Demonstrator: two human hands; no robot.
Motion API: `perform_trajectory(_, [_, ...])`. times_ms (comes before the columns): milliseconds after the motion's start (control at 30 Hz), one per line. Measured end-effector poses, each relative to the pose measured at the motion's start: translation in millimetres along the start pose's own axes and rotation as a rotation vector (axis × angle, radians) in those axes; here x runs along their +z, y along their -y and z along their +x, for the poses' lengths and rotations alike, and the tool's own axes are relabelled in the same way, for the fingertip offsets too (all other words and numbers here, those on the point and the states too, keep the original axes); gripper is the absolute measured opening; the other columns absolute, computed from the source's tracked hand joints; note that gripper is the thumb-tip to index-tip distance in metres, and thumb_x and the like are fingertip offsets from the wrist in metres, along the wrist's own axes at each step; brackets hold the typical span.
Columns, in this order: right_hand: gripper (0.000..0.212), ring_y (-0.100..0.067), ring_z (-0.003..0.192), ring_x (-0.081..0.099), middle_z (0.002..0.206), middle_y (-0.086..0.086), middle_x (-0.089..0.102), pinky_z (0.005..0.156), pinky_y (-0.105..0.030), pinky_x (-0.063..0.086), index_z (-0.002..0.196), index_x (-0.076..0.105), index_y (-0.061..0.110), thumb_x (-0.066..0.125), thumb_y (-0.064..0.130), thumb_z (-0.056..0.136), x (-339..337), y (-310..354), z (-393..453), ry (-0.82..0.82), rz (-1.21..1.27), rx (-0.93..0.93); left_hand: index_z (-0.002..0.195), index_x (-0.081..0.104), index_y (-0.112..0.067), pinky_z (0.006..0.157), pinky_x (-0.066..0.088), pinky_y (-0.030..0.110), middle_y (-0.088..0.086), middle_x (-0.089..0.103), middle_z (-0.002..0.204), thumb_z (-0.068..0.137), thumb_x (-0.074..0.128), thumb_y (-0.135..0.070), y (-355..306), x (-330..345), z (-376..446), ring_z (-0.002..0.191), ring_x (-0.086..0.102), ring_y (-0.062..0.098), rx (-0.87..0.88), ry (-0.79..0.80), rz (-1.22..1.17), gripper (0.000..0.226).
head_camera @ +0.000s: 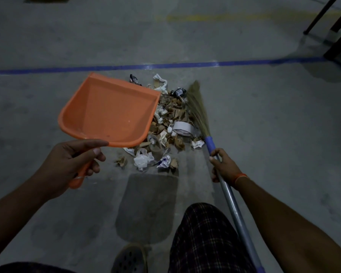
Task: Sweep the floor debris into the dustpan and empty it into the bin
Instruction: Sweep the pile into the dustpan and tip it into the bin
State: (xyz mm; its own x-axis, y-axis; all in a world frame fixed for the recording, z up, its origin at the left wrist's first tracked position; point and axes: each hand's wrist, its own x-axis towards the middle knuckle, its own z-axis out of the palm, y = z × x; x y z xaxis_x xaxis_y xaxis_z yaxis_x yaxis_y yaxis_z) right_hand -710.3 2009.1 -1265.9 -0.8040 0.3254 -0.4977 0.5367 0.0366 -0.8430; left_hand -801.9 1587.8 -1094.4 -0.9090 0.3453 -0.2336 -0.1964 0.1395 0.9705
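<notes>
On the concrete floor, just beyond the feet, the debris pile (165, 125) is heaped between dustpan (110, 113) and broom (199, 113). The empty dustpan is gripped by its handle in the left hand (73, 160); the broom shaft is grasped by the right hand (222, 164). The pan's lip should be pressed flat against the floor beside the pile, and short strokes drawn leftward into it.

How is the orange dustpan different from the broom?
The dustpan is a wide orange plastic scoop with a short handle; the broom is long and thin, with a grey pole and straw-coloured bristles. The dustpan looks empty and tilted above the floor, while the broom's bristles rest against the debris pile. The left hand grips the dustpan; the right hand grips the broom. Both sit beside the same pile.
</notes>
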Motion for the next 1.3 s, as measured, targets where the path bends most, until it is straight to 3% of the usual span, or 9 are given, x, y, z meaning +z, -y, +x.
perform_trajectory(167, [0.047,-0.041,0.094,0.07,0.118,0.0,0.045,0.058,-0.043,0.056,0.12,0.046,0.035,0.038,-0.004,0.094,-6,3,4,0.161,-0.016,0.083,0.103,0.081,-0.019,0.048,0.049,0.02,0.016,0.072,0.084,0.061,0.088,-0.048,1,-3,-1,0.056,0.063,0.018,0.022,0.008,-0.012,0.051])
perform_trajectory(267, [0.069,-0.038,0.09,0.072,0.117,-0.002,0.046,0.059,-0.041,0.056,0.127,0.047,0.043,0.039,-0.011,0.085,-7,5,3,0.13,-0.04,0.119,0.104,0.081,-0.019,0.048,0.05,0.021,0.015,0.073,0.084,0.056,0.092,-0.056,1,-2,0,0.057,0.064,0.018,0.033,-0.003,0.004,0.062])
perform_trajectory(500, [0.013,-0.024,0.051,0.05,0.072,-0.02,0.052,0.049,-0.034,0.046,0.103,0.056,0.032,0.055,0.021,0.097,-7,3,3,-0.066,-0.032,-0.032,0.101,0.08,-0.014,0.046,0.049,0.021,0.018,0.07,0.083,0.071,0.074,-0.029,2,3,-3,0.054,0.062,0.019,0.025,-0.014,0.015,0.034])
perform_trajectory(700, [0.04,-0.038,0.058,0.069,0.131,-0.01,0.046,0.054,-0.034,0.058,0.136,0.046,0.039,0.049,0.019,0.102,-20,8,6,-0.017,-0.087,-0.07,0.108,0.079,-0.014,0.05,0.051,0.023,0.017,0.072,0.086,0.054,0.092,-0.063,10,-10,-1,0.058,0.065,0.021,0.009,0.004,0.064,0.074])
perform_trajectory(767, [0.048,-0.039,0.059,0.067,0.138,-0.002,0.035,0.054,-0.036,0.06,0.144,0.04,0.036,0.047,0.013,0.102,-23,10,7,-0.001,-0.112,-0.069,0.106,0.08,-0.017,0.049,0.051,0.023,0.02,0.071,0.087,0.071,0.088,-0.048,14,-12,0,0.058,0.064,0.021,-0.031,-0.006,0.084,0.048])
perform_trajectory(833, [0.049,-0.039,0.06,0.064,0.134,-0.007,0.04,0.052,-0.035,0.059,0.144,0.042,0.03,0.044,0.006,0.101,-25,15,8,-0.006,-0.139,-0.063,0.103,0.081,-0.017,0.048,0.05,0.022,0.021,0.07,0.086,0.091,0.07,-0.016,17,-12,1,0.056,0.064,0.02,-0.054,-0.002,0.087,0.016])
perform_trajectory(900, [0.05,-0.034,0.064,0.061,0.121,-0.015,0.05,0.054,-0.036,0.056,0.137,0.05,0.03,0.042,0.002,0.096,-26,21,8,-0.017,-0.137,-0.016,0.103,0.08,-0.015,0.047,0.049,0.022,0.017,0.07,0.083,0.096,0.061,-0.001,22,-12,1,0.055,0.063,0.019,-0.069,0.009,0.13,0.025])
perform_trajectory(1100, [0.038,-0.023,0.056,0.045,0.085,-0.018,0.046,0.046,-0.027,0.039,0.118,0.059,0.023,0.038,0.002,0.094,-31,24,9,-0.045,-0.167,0.0,0.105,0.08,-0.013,0.046,0.049,0.022,0.015,0.07,0.082,0.095,0.06,-0.001,30,-9,3,0.055,0.063,0.019,-0.084,0.049,0.15,0.025])
perform_trajectory(1300, [0.029,-0.027,0.05,0.055,0.093,-0.014,0.063,0.045,-0.029,0.047,0.114,0.063,0.032,0.045,0.015,0.099,-31,18,9,-0.127,-0.266,-0.136,0.107,0.08,-0.017,0.048,0.051,0.024,0.017,0.071,0.086,0.098,0.058,0.001,48,-19,3,0.059,0.064,0.021,-0.133,0.074,0.188,0.03])
